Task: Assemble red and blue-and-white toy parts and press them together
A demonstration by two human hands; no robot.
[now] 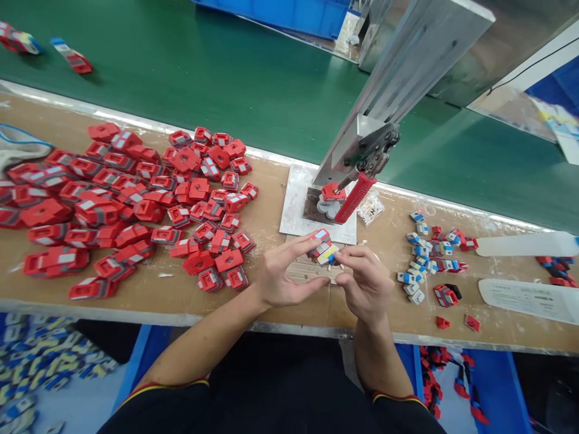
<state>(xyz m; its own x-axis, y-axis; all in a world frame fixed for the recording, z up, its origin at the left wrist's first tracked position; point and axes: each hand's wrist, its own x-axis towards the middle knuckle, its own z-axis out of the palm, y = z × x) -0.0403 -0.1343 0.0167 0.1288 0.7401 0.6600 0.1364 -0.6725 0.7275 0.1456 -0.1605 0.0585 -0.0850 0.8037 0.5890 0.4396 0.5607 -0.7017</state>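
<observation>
A red and grey plastic toy part (320,236) is gripped at its upper left by the fingers of my left hand (284,274). Joined to it or pressed against it, I cannot tell which, is a white, yellow and blue plastic piece (326,254). Thumb and forefinger of my right hand (367,282) pinch that piece at its blue end. Both hands are above a small wooden block (303,272). Behind them stands a toggle press with a red handle (356,198); another red part (333,191) sits under its plunger on the metal base plate (294,208).
Many red parts (136,199) are heaped on the left of the cardboard-covered bench (271,313). White and blue pieces (420,259) lie at right, beside a small bag of white pins (371,208). A green conveyor belt (203,78) runs behind. Blue bins (493,386) stand below.
</observation>
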